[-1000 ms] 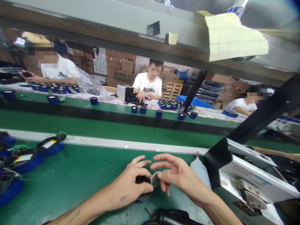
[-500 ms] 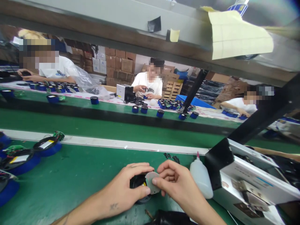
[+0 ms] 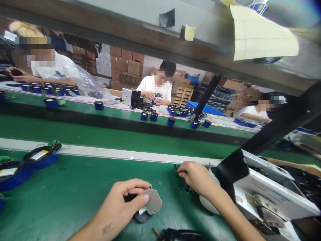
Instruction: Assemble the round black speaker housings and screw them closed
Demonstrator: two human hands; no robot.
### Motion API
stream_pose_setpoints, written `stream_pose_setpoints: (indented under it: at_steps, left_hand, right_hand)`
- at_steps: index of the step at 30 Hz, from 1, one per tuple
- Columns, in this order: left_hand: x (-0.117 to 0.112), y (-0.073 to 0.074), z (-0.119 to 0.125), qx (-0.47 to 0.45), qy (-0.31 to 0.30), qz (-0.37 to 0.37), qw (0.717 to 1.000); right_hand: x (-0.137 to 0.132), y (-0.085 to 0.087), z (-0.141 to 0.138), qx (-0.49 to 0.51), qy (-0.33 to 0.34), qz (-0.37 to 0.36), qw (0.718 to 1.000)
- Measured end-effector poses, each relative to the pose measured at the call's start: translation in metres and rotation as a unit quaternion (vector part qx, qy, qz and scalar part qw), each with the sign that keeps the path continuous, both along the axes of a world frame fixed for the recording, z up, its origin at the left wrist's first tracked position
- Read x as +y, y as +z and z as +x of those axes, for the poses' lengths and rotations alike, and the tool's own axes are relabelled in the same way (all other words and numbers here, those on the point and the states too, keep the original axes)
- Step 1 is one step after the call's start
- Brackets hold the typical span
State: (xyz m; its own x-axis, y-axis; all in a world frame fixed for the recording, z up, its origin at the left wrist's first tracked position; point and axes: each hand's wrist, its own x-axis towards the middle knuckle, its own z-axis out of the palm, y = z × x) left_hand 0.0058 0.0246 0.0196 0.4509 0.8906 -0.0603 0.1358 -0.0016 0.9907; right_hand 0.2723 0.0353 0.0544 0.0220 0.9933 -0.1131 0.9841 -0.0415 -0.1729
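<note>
My left hand (image 3: 120, 206) is closed around a small black round part (image 3: 140, 216) resting on the green mat (image 3: 75, 190), with my thumb pressing a grey flat plate (image 3: 152, 202) onto it. My right hand (image 3: 197, 175) has reached out to the far edge of the mat, its fingers pinched at some small black pieces (image 3: 177, 166) there. It lies over a white squeeze bottle (image 3: 209, 204) beside a black and white machine (image 3: 253, 182).
Blue round units with wires (image 3: 38, 157) lie at the left of the mat. A green conveyor (image 3: 125, 137) runs across beyond it, with more blue units (image 3: 152, 116) on the far bench where three people sit. A shelf with taped paper (image 3: 263, 36) hangs overhead. A black item (image 3: 180, 234) lies at the near edge.
My right hand has let go of the grey plate and moved away to the small black pieces at the mat's far edge. My left hand now holds the plate on the black part alone.
</note>
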Motion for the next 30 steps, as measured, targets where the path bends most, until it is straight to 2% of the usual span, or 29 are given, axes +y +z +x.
stream_pose_setpoints:
  at_steps: [5, 10, 16, 21, 22, 24, 27, 30]
  left_hand:
    - [-0.004, 0.001, -0.002, -0.001, 0.015, 0.008, 1.000]
    - [-0.006, 0.001, -0.002, 0.021, 0.025, 0.038, 0.999]
    - [-0.007, 0.003, 0.000, 0.011, 0.031, 0.005, 0.999]
    - [-0.006, 0.000, 0.001, -0.004, 0.018, 0.012, 1.000]
    - [-0.006, -0.001, 0.001, -0.006, 0.014, 0.011, 1.000]
    - [-0.006, -0.003, 0.001, -0.014, 0.011, 0.000, 1.000]
    - [-0.007, -0.004, 0.002, -0.022, 0.017, -0.014, 1.000]
    - [-0.008, -0.002, 0.002, -0.013, 0.025, -0.006, 1.000]
  right_hand:
    - [-0.002, 0.010, 0.009, -0.069, 0.006, -0.020, 0.997]
    - [-0.015, 0.013, 0.010, -0.046, 0.067, -0.049, 0.995]
    - [-0.016, -0.004, 0.005, 0.033, 0.109, -0.053, 0.992]
    - [-0.018, 0.000, 0.001, 0.212, 0.068, -0.033, 0.974]
    - [-0.019, 0.003, -0.002, 0.267, 0.050, -0.036, 0.962]
    - [-0.022, 0.008, -0.014, 0.391, 0.012, -0.047, 0.919]
    - [-0.024, 0.012, -0.036, 0.554, -0.034, -0.070, 0.829]
    - [-0.024, 0.012, -0.053, 0.648, -0.069, -0.111, 0.750]
